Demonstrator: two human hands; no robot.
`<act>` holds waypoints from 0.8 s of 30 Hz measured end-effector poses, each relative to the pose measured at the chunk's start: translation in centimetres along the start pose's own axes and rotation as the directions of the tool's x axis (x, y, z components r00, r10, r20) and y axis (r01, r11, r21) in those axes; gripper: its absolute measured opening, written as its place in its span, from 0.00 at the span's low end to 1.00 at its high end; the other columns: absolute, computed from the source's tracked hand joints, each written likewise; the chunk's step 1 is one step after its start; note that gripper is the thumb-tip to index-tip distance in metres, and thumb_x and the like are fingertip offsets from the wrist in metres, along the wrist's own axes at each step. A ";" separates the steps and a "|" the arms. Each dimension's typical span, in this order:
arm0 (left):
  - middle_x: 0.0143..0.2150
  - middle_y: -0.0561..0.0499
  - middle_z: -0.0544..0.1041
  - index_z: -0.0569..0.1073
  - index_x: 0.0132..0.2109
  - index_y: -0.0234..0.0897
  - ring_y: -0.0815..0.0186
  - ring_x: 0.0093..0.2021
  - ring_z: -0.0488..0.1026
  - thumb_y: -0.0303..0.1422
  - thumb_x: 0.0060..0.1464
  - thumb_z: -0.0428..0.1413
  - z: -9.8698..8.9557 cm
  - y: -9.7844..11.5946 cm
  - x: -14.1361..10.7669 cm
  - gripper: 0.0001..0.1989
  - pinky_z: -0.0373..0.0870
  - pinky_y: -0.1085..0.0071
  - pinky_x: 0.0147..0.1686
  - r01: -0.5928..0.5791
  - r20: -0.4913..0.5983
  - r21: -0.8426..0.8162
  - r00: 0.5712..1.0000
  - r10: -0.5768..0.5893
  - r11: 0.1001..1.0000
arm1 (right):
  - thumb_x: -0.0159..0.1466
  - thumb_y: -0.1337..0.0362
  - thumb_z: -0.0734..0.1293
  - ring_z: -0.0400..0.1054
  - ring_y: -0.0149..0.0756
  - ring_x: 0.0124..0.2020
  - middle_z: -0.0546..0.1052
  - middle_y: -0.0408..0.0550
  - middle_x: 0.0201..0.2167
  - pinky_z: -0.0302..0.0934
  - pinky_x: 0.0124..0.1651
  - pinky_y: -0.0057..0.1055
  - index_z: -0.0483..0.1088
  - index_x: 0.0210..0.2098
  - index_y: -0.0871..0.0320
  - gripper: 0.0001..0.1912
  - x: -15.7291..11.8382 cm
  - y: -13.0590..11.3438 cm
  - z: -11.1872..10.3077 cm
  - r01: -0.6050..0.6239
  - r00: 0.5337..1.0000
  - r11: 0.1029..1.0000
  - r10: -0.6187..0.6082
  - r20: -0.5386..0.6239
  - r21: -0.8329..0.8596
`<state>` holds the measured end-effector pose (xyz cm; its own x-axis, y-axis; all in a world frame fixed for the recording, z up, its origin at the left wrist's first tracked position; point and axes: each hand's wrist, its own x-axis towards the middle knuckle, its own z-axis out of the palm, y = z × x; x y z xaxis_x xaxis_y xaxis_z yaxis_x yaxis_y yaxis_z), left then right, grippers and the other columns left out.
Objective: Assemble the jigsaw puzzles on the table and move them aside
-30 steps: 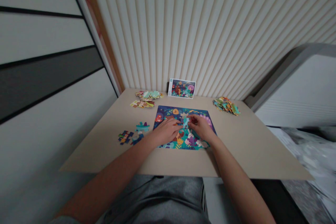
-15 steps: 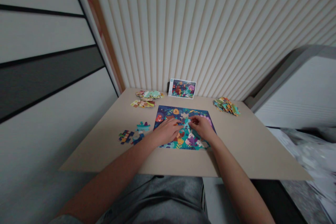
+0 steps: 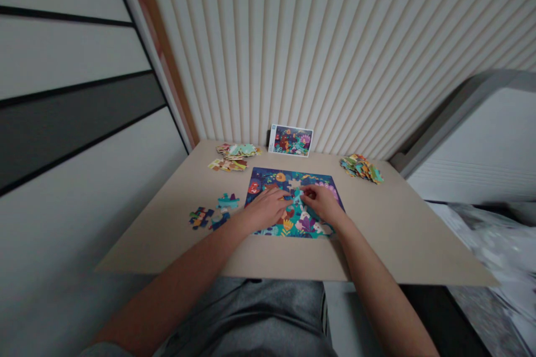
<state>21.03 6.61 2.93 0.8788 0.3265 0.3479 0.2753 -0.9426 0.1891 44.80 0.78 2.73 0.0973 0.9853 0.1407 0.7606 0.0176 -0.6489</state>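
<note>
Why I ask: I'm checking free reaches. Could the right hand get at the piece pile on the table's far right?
Probably yes: only the puzzle's right edge and open tabletop seem to lie between the right hand and the piece pile, nothing tall.

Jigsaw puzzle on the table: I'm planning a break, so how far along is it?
Probably well along: most of the jigsaw puzzle looks joined. Left hand and right hand meet at a turquoise patch; whether they hold a piece is unclear. A table-coloured gap remains above it, and loose pieces lie left of the puzzle.
</note>
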 end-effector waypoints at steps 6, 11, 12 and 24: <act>0.56 0.45 0.75 0.76 0.55 0.40 0.58 0.58 0.70 0.28 0.66 0.50 -0.1 0.0 -0.2 0.15 0.64 0.57 0.63 0.014 -0.043 -0.023 0.999 -0.015 1.000 | 0.61 0.57 0.68 0.70 0.35 0.31 0.77 0.45 0.30 0.63 0.34 0.29 0.73 0.41 0.59 0.13 0.0 -0.4 -0.8 0.004 0.999 0.965 0.007 -0.040 0.264; 0.54 0.46 0.75 0.77 0.50 0.41 0.58 0.57 0.70 0.29 0.66 0.51 -0.1 -0.2 -0.5 0.12 0.66 0.58 0.61 0.041 -0.045 -0.047 0.998 -0.044 0.998 | 0.57 0.50 0.71 0.67 0.33 0.26 0.75 0.45 0.27 0.61 0.29 0.28 0.71 0.38 0.59 0.20 0.2 -0.4 -2.3 -0.038 0.978 0.882 0.130 -0.166 0.469; 0.54 0.47 0.75 0.77 0.50 0.40 0.59 0.57 0.70 0.29 0.66 0.51 -0.1 -0.2 -0.5 0.11 0.66 0.58 0.60 0.046 -0.046 -0.048 0.998 -0.048 0.998 | 0.56 0.49 0.72 0.67 0.33 0.26 0.74 0.45 0.27 0.61 0.29 0.28 0.71 0.38 0.59 0.20 0.3 -0.3 -2.4 -0.046 0.973 0.874 0.148 -0.175 0.485; 0.51 0.46 0.76 0.78 0.48 0.40 0.58 0.56 0.70 0.31 0.67 0.52 -0.2 -0.3 -0.6 0.10 0.66 0.59 0.59 0.049 -0.051 -0.071 0.997 -0.053 0.996 | 0.60 0.52 0.70 0.69 0.35 0.29 0.76 0.46 0.30 0.63 0.33 0.30 0.74 0.49 0.61 0.23 0.5 0.7 -3.0 0.031 0.933 0.889 0.138 -0.332 0.457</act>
<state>20.38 6.68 2.88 0.8420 0.3790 0.3839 0.2898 -0.9180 0.2708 47.27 0.74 4.56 0.4087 0.8655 0.2898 0.3861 0.1238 -0.9141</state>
